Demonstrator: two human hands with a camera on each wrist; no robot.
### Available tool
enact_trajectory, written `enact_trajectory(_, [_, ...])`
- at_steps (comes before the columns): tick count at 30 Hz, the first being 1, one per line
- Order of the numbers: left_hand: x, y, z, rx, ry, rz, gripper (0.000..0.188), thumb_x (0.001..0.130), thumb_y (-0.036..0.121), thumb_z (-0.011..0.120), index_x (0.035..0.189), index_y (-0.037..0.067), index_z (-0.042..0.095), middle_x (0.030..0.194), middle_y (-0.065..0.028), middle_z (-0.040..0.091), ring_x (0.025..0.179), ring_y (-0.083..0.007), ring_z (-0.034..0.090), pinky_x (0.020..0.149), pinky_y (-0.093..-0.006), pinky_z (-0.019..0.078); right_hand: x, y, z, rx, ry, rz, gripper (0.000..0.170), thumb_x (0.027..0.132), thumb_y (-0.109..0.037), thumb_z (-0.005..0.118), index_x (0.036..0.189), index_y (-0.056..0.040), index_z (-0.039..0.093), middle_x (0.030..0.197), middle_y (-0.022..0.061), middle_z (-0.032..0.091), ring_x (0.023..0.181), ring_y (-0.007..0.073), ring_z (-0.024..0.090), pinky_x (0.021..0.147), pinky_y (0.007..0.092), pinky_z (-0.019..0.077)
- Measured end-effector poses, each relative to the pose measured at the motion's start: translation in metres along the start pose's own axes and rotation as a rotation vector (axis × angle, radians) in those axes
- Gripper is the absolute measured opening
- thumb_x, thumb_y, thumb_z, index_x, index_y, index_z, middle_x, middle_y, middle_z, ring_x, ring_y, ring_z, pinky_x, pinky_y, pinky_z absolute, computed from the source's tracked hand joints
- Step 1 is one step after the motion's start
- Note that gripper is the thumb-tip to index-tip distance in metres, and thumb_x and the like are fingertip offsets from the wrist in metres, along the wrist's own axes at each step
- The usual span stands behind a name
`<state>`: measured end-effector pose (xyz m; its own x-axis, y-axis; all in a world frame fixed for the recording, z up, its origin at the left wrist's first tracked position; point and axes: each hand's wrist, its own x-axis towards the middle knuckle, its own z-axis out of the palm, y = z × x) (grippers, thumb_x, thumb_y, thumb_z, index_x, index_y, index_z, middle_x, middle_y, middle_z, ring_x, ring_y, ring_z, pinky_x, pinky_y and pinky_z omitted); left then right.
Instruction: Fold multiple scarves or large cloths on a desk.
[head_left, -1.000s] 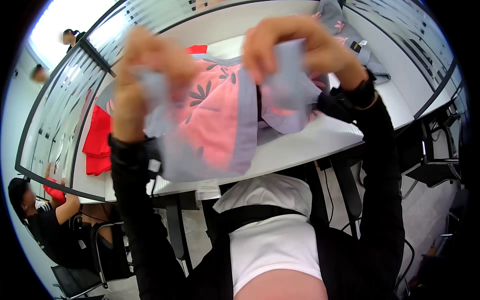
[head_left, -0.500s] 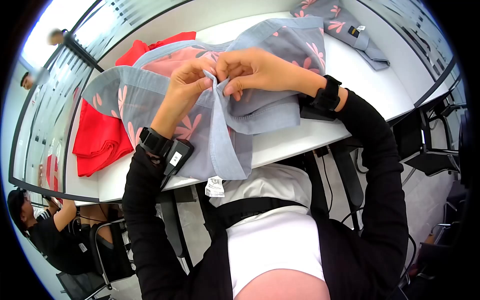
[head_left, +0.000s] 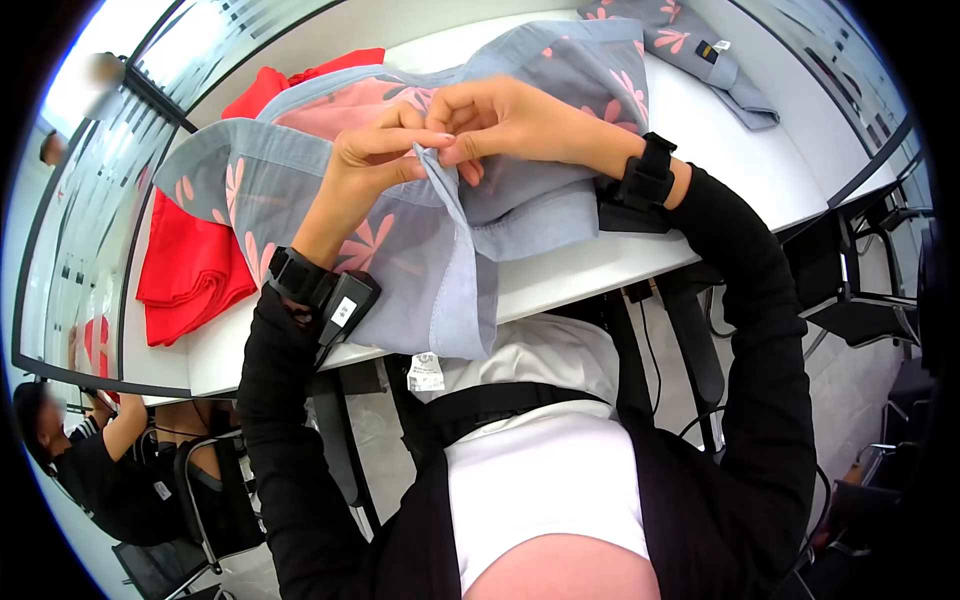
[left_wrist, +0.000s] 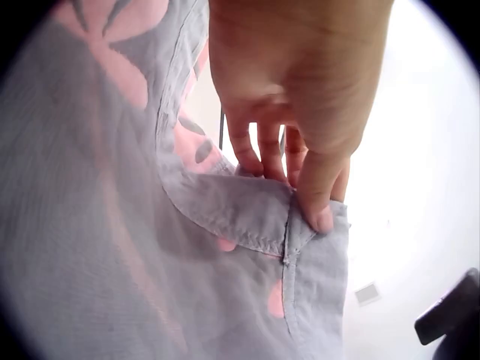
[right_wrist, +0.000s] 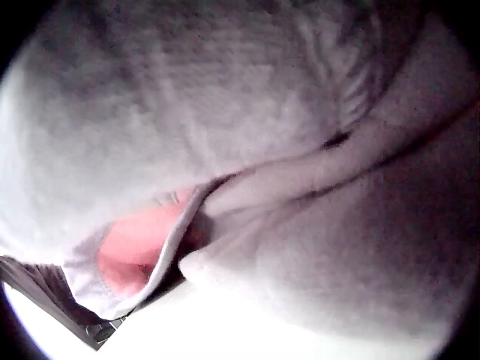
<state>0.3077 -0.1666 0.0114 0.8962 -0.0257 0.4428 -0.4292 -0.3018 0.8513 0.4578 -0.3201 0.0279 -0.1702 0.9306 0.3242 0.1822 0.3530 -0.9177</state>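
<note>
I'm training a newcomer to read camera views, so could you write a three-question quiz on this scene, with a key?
1. What does the left hand pinch?
A: a cable
B: the edge of the patterned fabric
C: a chair

2. True or false: the white tag and the folded red cloth are apart.

3. Fill in: on the fabric's grey face, the petals are coloured ____.

Key: 1 B; 2 true; 3 pink.
</note>
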Motion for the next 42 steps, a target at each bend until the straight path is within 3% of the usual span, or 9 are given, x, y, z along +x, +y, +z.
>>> enact_trajectory(9, [0.008, 0.005, -0.008, 0.067, 0.305, 0.174, 0.015, 0.084, 0.001, 0.053, 0.099, 0.003, 0.055, 0.097, -0.0018, 0.051, 0.091, -0.0101, 0.050, 0.081, -0.0243, 0.0406, -0.014, -0.033, 0.001, -0.539, 0.308, -0.339, 0.012, 0.077, -0.004, 0.063, 0.085, -0.0039, 0.055, 0.083, 0.0050, 0.062, 0.066, 0.0123, 0.062, 0.060, 0.0217, 0.0470])
enact_trajectory(14, [0.009, 0.014, -0.037, 0.223, 0.524, 0.339, 0.011, 0.089, 0.006, 0.048, 0.100, 0.004, 0.051, 0.110, -0.0058, 0.053, 0.096, -0.0111, 0.051, 0.082, -0.0219, 0.0406, -0.033, -0.044, 0.025, -1.245, -0.168, -0.557, 0.011, 0.070, -0.005, 0.059, 0.080, -0.0035, 0.054, 0.080, 0.0049, 0.057, 0.063, 0.0174, 0.058, 0.055, 0.0242, 0.0466])
enact_trajectory(22, [-0.003, 0.041, -0.052, 0.323, 0.732, 0.343, 0.016, 0.090, 0.008, 0.048, 0.106, 0.003, 0.050, 0.103, -0.0067, 0.056, 0.092, -0.0112, 0.053, 0.082, -0.0220, 0.0413, -0.021, -0.010, -0.010, -1.405, -0.046, -0.197, 0.055, 0.062, -0.019, 0.068, 0.111, -0.0019, 0.051, 0.096, 0.0124, 0.057, 0.103, 0.0275, 0.050, 0.101, 0.0379, 0.0319])
enact_trajectory(30, [-0.016, 0.064, -0.090, 0.351, 0.935, 0.538, 0.015, 0.088, 0.005, 0.052, 0.102, 0.001, 0.050, 0.096, -0.0086, 0.059, 0.091, -0.0130, 0.055, 0.086, -0.0264, 0.0412, -0.016, 0.013, -0.035, -1.700, 0.230, -0.146, 0.052, 0.064, -0.009, 0.064, 0.115, -0.0133, 0.052, 0.092, 0.0047, 0.059, 0.098, 0.0202, 0.054, 0.102, 0.0344, 0.0286])
enact_trajectory(33, [-0.010, 0.067, -0.072, 0.431, 0.853, 0.523, 0.015, 0.086, 0.004, 0.054, 0.100, 0.001, 0.050, 0.096, -0.0101, 0.059, 0.090, -0.0140, 0.055, 0.084, -0.0271, 0.0429, -0.008, 0.030, -0.056, -1.681, 0.348, -0.137, 0.059, 0.068, -0.005, 0.059, 0.124, -0.0200, 0.047, 0.091, 0.0025, 0.060, 0.089, 0.0196, 0.056, 0.090, 0.0310, 0.0369])
enact_trajectory(37, [-0.003, 0.058, -0.030, 0.503, 0.481, 0.462, 0.015, 0.082, -0.002, 0.056, 0.096, 0.001, 0.051, 0.096, -0.0110, 0.057, 0.088, -0.0156, 0.054, 0.080, -0.0256, 0.0425, -0.006, 0.016, -0.085, -1.573, 0.332, 0.381, 0.076, 0.069, 0.001, 0.055, 0.134, -0.0335, 0.034, 0.109, 0.0013, 0.057, 0.100, 0.0173, 0.053, 0.090, 0.0322, 0.0397])
enact_trajectory(40, [0.002, 0.051, -0.005, 0.431, 0.230, 0.348, 0.017, 0.079, -0.005, 0.057, 0.093, 0.002, 0.051, 0.092, -0.0097, 0.057, 0.086, -0.0143, 0.053, 0.076, -0.0228, 0.0405, -0.019, 0.061, -0.099, -1.795, 0.270, 0.094, 0.069, 0.079, -0.010, 0.048, 0.136, -0.0384, 0.024, 0.141, 0.0011, 0.029, 0.130, 0.0212, 0.025, 0.100, 0.0454, 0.0304])
enact_trajectory(41, [0.002, 0.051, 0.004, 0.392, 0.213, 0.305, 0.018, 0.077, -0.005, 0.057, 0.093, 0.002, 0.052, 0.091, -0.0086, 0.056, 0.084, -0.0139, 0.052, 0.072, -0.0223, 0.0396, -0.016, 0.043, -0.092, -1.503, 0.081, 0.261, 0.070, 0.079, -0.012, 0.047, 0.139, -0.0345, 0.019, 0.149, -0.0006, 0.003, 0.136, 0.0208, 0.000, 0.109, 0.0432, 0.0117])
enact_trajectory(42, [0.002, 0.050, 0.008, 0.399, 0.159, 0.313, 0.019, 0.076, -0.005, 0.057, 0.093, 0.002, 0.052, 0.091, -0.0084, 0.056, 0.082, -0.0137, 0.052, 0.071, -0.0223, 0.0393, -0.020, 0.037, -0.088, -1.313, 0.060, 0.149, 0.070, 0.077, -0.013, 0.047, 0.140, -0.0273, 0.020, 0.147, 0.0030, 0.012, 0.136, 0.0210, 0.008, 0.110, 0.0400, 0.0076])
